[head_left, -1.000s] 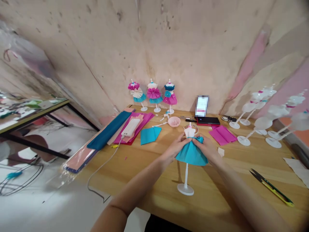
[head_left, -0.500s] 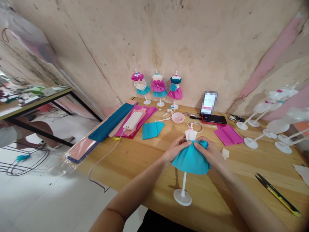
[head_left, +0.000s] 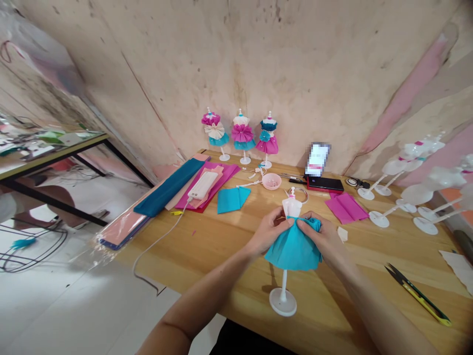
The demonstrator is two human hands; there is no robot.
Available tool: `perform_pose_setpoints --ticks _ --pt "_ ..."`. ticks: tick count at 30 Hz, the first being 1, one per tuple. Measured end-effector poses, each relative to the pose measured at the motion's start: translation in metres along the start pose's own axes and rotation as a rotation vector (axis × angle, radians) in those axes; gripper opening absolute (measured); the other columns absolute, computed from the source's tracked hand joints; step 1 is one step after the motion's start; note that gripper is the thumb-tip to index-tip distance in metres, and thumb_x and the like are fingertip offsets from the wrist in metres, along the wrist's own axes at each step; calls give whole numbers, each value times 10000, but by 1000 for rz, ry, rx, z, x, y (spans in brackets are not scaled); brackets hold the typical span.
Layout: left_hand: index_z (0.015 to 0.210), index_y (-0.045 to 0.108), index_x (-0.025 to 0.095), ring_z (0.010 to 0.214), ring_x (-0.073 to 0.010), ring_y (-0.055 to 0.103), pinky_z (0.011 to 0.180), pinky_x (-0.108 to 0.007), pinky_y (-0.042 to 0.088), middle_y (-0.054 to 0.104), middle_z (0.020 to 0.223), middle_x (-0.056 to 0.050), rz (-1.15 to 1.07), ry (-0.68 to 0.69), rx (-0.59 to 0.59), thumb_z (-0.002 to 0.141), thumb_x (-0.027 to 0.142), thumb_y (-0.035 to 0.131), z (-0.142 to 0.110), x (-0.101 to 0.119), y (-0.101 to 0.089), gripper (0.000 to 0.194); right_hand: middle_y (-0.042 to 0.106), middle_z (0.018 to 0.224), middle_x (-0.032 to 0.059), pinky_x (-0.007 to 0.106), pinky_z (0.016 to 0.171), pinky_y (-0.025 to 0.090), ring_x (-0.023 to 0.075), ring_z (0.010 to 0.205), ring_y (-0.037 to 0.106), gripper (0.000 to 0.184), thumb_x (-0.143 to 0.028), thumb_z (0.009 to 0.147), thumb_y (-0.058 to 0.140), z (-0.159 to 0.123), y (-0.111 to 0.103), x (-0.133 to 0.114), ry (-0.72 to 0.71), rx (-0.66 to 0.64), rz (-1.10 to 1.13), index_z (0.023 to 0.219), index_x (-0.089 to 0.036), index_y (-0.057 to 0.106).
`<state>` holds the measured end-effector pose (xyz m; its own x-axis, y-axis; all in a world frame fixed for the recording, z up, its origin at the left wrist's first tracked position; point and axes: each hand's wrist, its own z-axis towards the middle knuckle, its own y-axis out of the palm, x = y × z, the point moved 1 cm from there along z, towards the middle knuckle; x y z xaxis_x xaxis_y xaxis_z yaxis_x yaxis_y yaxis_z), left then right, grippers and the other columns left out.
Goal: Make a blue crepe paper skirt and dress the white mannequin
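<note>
A small white mannequin stand (head_left: 283, 301) rises from the wooden table (head_left: 207, 246), its white torso (head_left: 291, 207) showing above a turquoise paper skirt (head_left: 293, 249). My left hand (head_left: 269, 230) pinches the skirt's waist on the left side. My right hand (head_left: 322, 235) grips the gathered paper at the waist on the right. Both hands press the paper around the torso.
Three dressed mannequins (head_left: 240, 135) stand by the wall. Turquoise and pink paper sheets (head_left: 185, 187), a power bank (head_left: 202, 185), a turquoise square (head_left: 232, 198), a pink bowl (head_left: 271, 181), magenta paper (head_left: 345, 207), bare white mannequins (head_left: 406, 192) and yellow-handled snips (head_left: 417, 294) lie around.
The view shifted slightly. My hands stay at the skirt's waist, with the fingers adjusting the gathers; the stand has barely moved.
</note>
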<state>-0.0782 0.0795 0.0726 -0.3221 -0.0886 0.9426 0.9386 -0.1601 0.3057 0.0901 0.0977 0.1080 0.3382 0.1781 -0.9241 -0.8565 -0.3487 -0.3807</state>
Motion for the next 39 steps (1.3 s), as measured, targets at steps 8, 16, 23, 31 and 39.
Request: perform_pose_setpoints --ticks 8,16,23,31,39 --pt "1214 583 150 1079 -245 602 948 -346 451 629 1223 -108 11 5 -11 821 408 666 0 2 2 477 604 800 0 259 659 412 149 729 529 285 -488 867 574 -3 3 -8 -21 47 -30 863 -202 582" --pt "1204 578 145 1066 -228 603 956 -344 448 626 1219 -109 16 29 -10 840 372 651 0 0 1 435 629 860 6 268 684 412 159 782 556 258 -465 873 571 -5 3 -12 -64 50 -22 893 -209 586" --pt "1233 568 153 1092 -235 594 966 -345 442 614 1248 -109 18 24 -11 838 371 653 -1 2 1 460 615 844 7 273 663 406 157 759 545 273 -476 859 583 -3 4 -5 -13 82 -53 894 -206 562" --pt "1218 581 151 1080 -235 600 963 -348 443 623 1226 -110 17 16 -11 827 403 659 -2 5 3 472 595 825 -5 273 687 398 152 767 533 258 -466 866 576 -2 4 -7 -43 87 -72 880 -209 557" --pt "1204 587 154 1053 -229 603 917 -327 458 635 1189 -102 47 21 -11 835 388 651 -4 8 4 442 576 795 -3 279 669 391 156 736 514 259 -469 868 563 -4 8 -6 -37 122 -83 866 -212 531"
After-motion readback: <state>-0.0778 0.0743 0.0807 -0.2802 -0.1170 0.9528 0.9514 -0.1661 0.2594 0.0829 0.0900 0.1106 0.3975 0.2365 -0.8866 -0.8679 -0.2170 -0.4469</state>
